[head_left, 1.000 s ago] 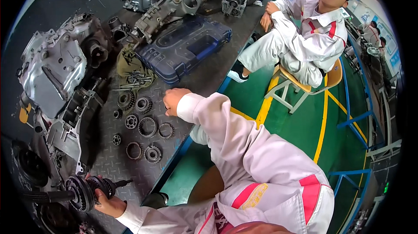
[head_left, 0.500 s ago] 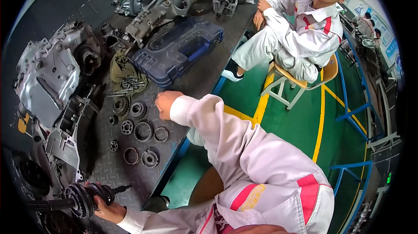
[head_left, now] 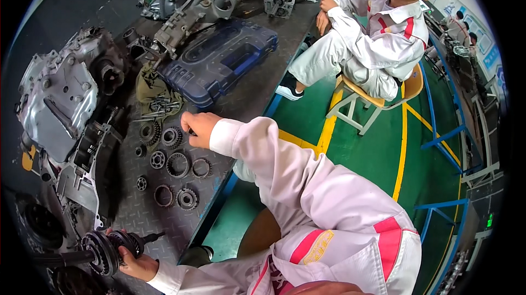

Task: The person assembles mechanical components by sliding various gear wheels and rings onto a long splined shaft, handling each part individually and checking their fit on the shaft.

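Observation:
At the lower left my left hand (head_left: 138, 265) is closed around a gear shaft (head_left: 100, 255), a dark splined shaft with gears on it, lying roughly level. My right hand (head_left: 200, 129) is over the bench beside the loose gears, its fingers curled together. A dark spot shows between its fingers, but what they hold, if anything, I cannot make out. Closest to it is a small toothed gear (head_left: 172, 137). Below lie a wide ring gear (head_left: 178, 165), a thin toothed ring (head_left: 201, 168), a bearing (head_left: 158, 159), a brass-coloured ring (head_left: 164, 196) and another gear (head_left: 187, 198).
A large silver gearbox housing (head_left: 60, 97) fills the left of the bench. A blue tool case (head_left: 219, 59) lies beyond my right hand, with a cloth bag of metal tools (head_left: 159, 103) beside it. A person (head_left: 372, 43) sits on a chair to the right of the bench's blue edge.
My right hand has shifted slightly left over the bench, and its thumb and fingers show more clearly curled. My left hand still holds the gear shaft in the same place.

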